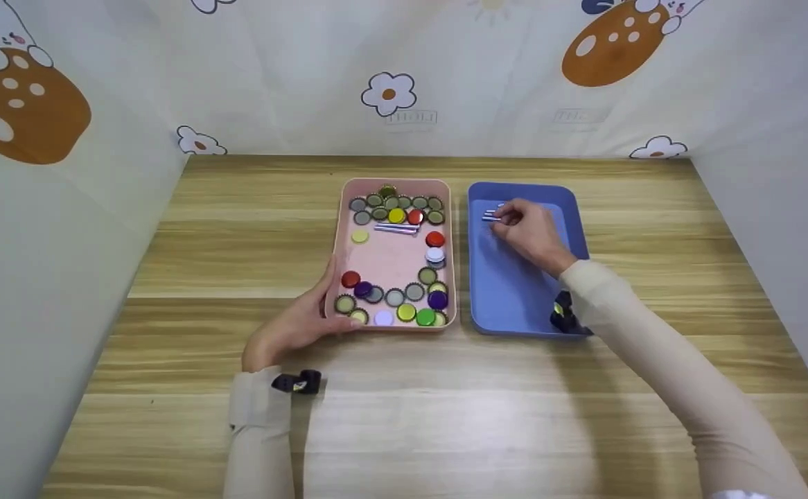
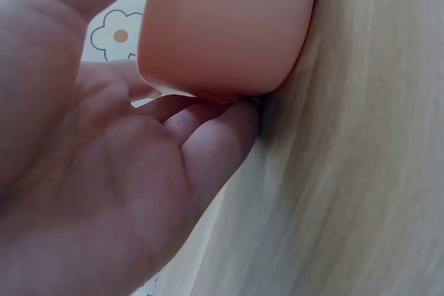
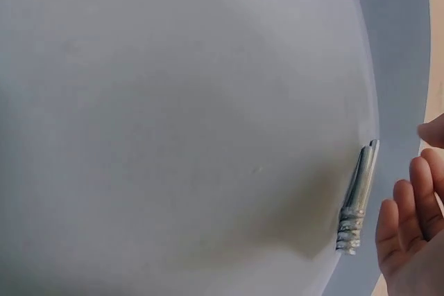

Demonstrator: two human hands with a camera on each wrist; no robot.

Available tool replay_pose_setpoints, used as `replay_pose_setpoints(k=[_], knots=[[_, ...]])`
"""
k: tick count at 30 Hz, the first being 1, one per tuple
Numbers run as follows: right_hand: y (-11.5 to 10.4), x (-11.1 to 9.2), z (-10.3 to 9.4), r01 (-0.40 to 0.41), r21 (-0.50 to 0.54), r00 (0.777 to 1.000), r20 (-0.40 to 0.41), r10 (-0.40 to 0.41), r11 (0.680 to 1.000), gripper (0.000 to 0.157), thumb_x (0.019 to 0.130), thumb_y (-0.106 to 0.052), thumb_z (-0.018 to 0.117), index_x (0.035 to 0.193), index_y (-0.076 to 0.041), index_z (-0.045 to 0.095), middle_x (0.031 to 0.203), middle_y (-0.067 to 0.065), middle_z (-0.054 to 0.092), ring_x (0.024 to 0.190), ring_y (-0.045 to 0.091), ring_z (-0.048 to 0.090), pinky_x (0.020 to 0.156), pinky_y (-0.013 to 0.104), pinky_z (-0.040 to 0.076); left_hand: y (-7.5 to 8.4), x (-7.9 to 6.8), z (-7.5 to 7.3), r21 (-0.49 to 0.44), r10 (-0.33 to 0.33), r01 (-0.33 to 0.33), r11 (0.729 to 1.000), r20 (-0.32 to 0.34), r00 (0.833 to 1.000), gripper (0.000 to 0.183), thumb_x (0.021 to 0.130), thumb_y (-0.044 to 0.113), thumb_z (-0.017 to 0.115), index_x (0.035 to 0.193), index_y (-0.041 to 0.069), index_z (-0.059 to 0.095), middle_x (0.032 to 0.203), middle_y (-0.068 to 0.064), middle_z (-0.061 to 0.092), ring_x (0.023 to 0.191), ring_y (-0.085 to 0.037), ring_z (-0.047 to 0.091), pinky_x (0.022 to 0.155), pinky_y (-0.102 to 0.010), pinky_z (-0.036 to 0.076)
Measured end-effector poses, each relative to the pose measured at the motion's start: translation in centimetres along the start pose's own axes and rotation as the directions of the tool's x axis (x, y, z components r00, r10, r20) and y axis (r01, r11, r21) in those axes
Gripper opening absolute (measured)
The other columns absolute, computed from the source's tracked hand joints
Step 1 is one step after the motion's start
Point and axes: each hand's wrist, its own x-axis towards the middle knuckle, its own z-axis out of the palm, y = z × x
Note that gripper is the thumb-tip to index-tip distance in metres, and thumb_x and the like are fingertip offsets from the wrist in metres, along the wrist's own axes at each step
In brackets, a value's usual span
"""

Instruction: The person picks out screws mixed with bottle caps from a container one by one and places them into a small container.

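Observation:
My left hand [image 1: 296, 322] grips the front left corner of a pink tray [image 1: 338, 242], the thumb along its front rim. The left wrist view has this hand's curled fingers [image 2: 218, 140] against the tray's outer wall. Inside lie bottle caps [image 1: 395, 297] of several colours, along with slim silver rods [image 1: 396, 228]. My right hand [image 1: 530, 232] is over the left far part of a blue tray [image 1: 515, 305], fingertips beside a few silver rods [image 1: 490, 215]. Up close, these metal rods [image 3: 359, 195] with ridged ends rest on the tray floor, and the bent fingers show nothing between them.
Both trays stand side by side on a wood-grain table [image 1: 251, 229], a narrow gap between them. Patterned fabric [image 1: 293, 90] hangs behind the table and at both sides. A small black device [image 1: 298, 382] is worn at each wrist.

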Motion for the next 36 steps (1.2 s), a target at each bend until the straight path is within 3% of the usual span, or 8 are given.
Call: replay_pose_setpoints(k=[15, 22, 29, 36], knots=[[-2.4, 0.1, 0.5, 0.091, 0.111, 0.995, 0.025, -0.094, 0.99, 0.018, 0.087, -0.008, 0.07, 0.102, 0.0, 0.073, 0.095, 0.014, 0.071, 0.086, 0.016, 0.061, 0.073, 0.017, 0.048, -0.1, 0.1, 0.1, -0.006, -0.023, 0.023, 1.0, 0.01, 1.0, 0.115, 0.088, 0.036, 0.077, 0.158, 0.04, -0.014, 0.171, -0.007, -0.001, 0.156, -0.027, 0.015, 0.128, -0.051, 0.008], [-4.2, 0.3, 0.8, 0.059, 0.169, 0.995, 0.065, -0.071, 0.984, 0.023, 0.088, -0.017, 0.076, 0.106, -0.002, 0.072, 0.104, 0.013, 0.071, 0.094, 0.02, 0.062, 0.076, 0.022, 0.048, -0.1, 0.1, 0.0, -0.01, -0.008, 0.008, 1.0, 0.011, 1.0, 0.116, 0.087, 0.037, 0.078, 0.159, 0.038, -0.013, 0.171, -0.007, 0.001, 0.156, -0.026, 0.015, 0.128, -0.05, 0.009], [-5.4, 0.4, 1.4, 0.059, 0.149, 0.992, 0.104, -0.075, 0.987, 0.026, 0.09, -0.018, 0.074, 0.111, -0.003, 0.072, 0.108, 0.013, 0.07, 0.101, 0.025, 0.064, 0.081, 0.03, 0.051, -0.1, 0.0, -0.1, 0.002, -0.009, 0.009, 1.0, 0.016, 1.0, 0.117, 0.086, 0.04, 0.078, 0.159, 0.037, -0.014, 0.171, -0.007, -0.003, 0.157, -0.026, 0.01, 0.128, -0.051, 0.008], [-6.8, 0.4, 2.1, -0.008, 0.194, 0.989, 0.147, -0.021, 0.981, 0.027, 0.091, -0.017, 0.072, 0.115, -0.005, 0.071, 0.109, 0.011, 0.069, 0.101, 0.022, 0.062, 0.076, 0.024, 0.051, 0.1, 0.1, -0.1, -0.032, -0.028, 0.029, 0.999, 0.018, 0.999, 0.116, 0.087, 0.036, 0.078, 0.158, 0.04, -0.013, 0.171, -0.005, -0.001, 0.156, -0.024, 0.013, 0.128, -0.049, 0.008]])
